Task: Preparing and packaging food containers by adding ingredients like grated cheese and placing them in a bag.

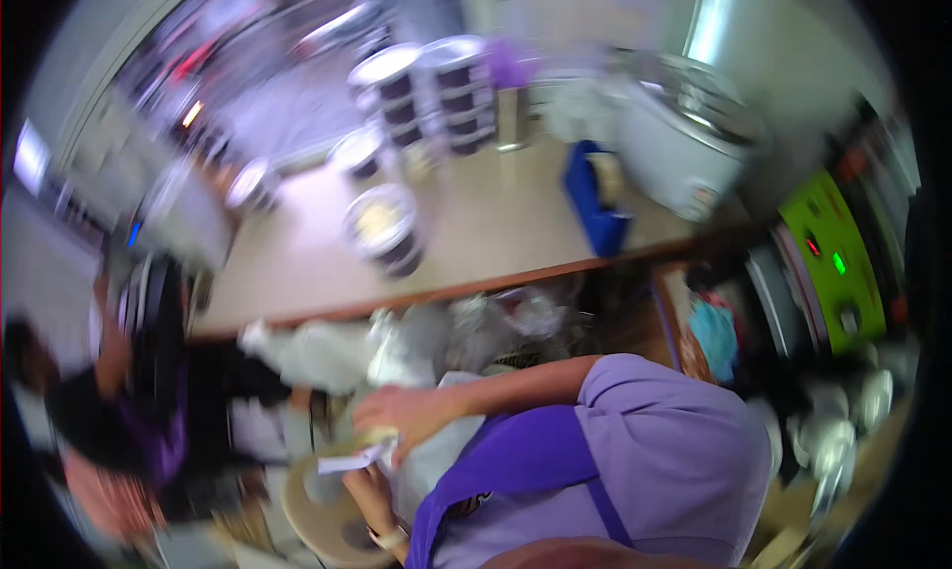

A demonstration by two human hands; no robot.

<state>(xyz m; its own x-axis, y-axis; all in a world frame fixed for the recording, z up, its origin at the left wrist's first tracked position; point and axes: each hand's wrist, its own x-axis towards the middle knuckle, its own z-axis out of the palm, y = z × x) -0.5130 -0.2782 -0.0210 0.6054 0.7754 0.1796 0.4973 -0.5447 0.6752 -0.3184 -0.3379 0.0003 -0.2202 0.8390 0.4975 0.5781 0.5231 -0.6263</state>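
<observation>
My left hand (pixel 370 495), with a light band on its wrist, is low in front of my purple apron. It grips a small white folded strip (pixel 349 463), perhaps paper. Just above it my right hand (pixel 407 418) reaches across my body, its fingers bent downward. A yellowish flat item (pixel 361 442) lies between the two hands; blur hides what it is and which hand holds it. Pale plastic or cloth (pixel 428 465) shows behind the hands, beside the apron (pixel 513 457). Below them stands a beige round stool or bin (pixel 305 506).
The counter (pixel 483 219) bears stacked lidded cups (pixel 398 93), an open-topped cup (pixel 383 223), a blue tape dispenser (pixel 595 197) and a white rice cooker (pixel 684 138). Plastic bags (pixel 327 353) hang under its edge. A green-fronted machine (pixel 837 260) stands right. Another person (pixel 97 405) is at left.
</observation>
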